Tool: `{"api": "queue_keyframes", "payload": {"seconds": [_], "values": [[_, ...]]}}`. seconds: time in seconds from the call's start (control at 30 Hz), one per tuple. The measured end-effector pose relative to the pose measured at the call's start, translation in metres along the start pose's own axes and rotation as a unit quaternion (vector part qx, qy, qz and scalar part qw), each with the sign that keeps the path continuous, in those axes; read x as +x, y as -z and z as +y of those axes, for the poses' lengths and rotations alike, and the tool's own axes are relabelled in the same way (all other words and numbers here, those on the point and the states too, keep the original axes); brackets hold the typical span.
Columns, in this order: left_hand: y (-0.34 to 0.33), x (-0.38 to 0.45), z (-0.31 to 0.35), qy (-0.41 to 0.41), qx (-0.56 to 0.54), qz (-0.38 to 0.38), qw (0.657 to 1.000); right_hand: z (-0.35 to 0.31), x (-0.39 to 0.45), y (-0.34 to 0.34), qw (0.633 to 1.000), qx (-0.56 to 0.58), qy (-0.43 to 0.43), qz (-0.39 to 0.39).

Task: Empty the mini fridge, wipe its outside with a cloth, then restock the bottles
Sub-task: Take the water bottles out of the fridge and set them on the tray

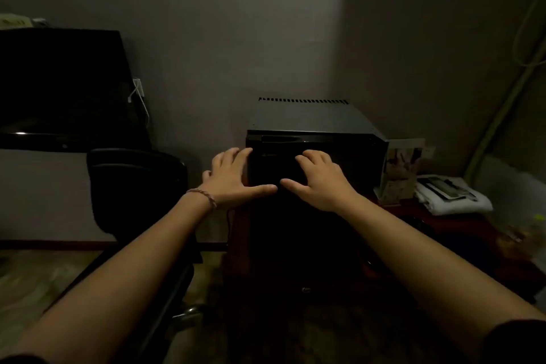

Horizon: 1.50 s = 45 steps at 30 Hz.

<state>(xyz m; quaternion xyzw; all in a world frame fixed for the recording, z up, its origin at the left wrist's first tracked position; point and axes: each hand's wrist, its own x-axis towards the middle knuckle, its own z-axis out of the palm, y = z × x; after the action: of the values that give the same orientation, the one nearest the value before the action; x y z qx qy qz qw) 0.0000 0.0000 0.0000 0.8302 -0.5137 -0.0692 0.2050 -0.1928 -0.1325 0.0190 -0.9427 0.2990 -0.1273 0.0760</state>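
Note:
A black mini fridge (313, 121) stands against the wall in a dim room, its door shut. My left hand (233, 176) is stretched out with spread fingers at the door's upper left corner. My right hand (317, 179) is held before the upper door front, fingers slightly bent and holding nothing. Whether either hand touches the door is hard to tell. A folded white cloth (452, 196) lies to the right of the fridge. No bottles are visible.
A black office chair (133, 186) stands left of the fridge, under a dark desk with a black monitor (65, 89). A printed carton (401, 168) stands beside the fridge on the right. A reddish low surface (413, 213) carries the cloth. A pipe runs up the right wall.

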Motion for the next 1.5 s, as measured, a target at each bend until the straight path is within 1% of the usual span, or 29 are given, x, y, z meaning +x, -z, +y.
{"api": "queue_keyframes", "payload": {"seconds": [0.07,0.1,0.2,0.27,0.37,0.43,0.57,0.77,0.9,1.0,1.07,1.27,1.3,1.37,1.43,1.5], "values": [[-0.001,0.014,-0.001,0.002,0.0,-0.003,1.0,0.001,0.025,-0.01,1.0,-0.029,0.011,0.003],[-0.001,0.021,-0.003,0.022,-0.016,-0.003,1.0,0.003,0.04,-0.017,0.999,-0.039,0.013,-0.003],[-0.002,0.04,-0.013,0.062,-0.054,-0.015,0.997,0.003,0.079,-0.032,1.0,-0.024,0.005,-0.009],[-0.006,0.056,-0.023,0.068,-0.046,-0.029,0.996,0.008,0.102,-0.043,1.0,-0.018,0.014,0.009],[-0.016,0.076,-0.039,0.081,-0.032,-0.03,0.996,0.013,0.125,-0.06,0.997,-0.052,0.046,0.039],[-0.023,0.082,-0.044,0.091,-0.033,-0.043,0.994,0.01,0.134,-0.068,0.995,-0.07,0.06,0.037],[-0.029,0.082,-0.046,0.077,-0.021,-0.073,0.994,0.002,0.141,-0.069,0.994,-0.085,0.046,0.042],[-0.017,0.067,-0.056,0.058,-0.025,-0.065,0.996,-0.013,0.135,-0.059,0.998,-0.058,-0.004,0.039],[-0.005,0.043,-0.069,0.046,-0.013,-0.069,0.996,-0.031,0.108,-0.056,0.995,-0.063,-0.038,0.064],[0.002,0.023,-0.076,0.032,-0.006,-0.084,0.996,-0.042,0.067,-0.052,0.991,-0.071,-0.055,0.095],[0.004,0.008,-0.077,0.014,-0.004,-0.091,0.996,-0.048,0.038,-0.045,0.99,-0.068,-0.074,0.099],[-0.007,-0.032,-0.059,-0.061,0.006,-0.146,0.987,-0.059,-0.045,-0.023,0.974,-0.003,-0.19,0.12],[-0.009,-0.037,-0.054,-0.074,0.005,-0.149,0.986,-0.06,-0.058,-0.02,0.971,-0.001,-0.21,0.114],[-0.015,-0.047,-0.042,-0.095,-0.004,-0.15,0.984,-0.061,-0.081,-0.015,0.967,-0.038,-0.239,0.084],[-0.022,-0.056,-0.03,-0.098,-0.007,-0.15,0.984,-0.06,-0.099,-0.012,0.958,-0.084,-0.268,0.049],[-0.03,-0.061,-0.02,-0.104,0.0,-0.156,0.982,-0.055,-0.114,-0.007,0.947,-0.112,-0.298,0.038]]}}
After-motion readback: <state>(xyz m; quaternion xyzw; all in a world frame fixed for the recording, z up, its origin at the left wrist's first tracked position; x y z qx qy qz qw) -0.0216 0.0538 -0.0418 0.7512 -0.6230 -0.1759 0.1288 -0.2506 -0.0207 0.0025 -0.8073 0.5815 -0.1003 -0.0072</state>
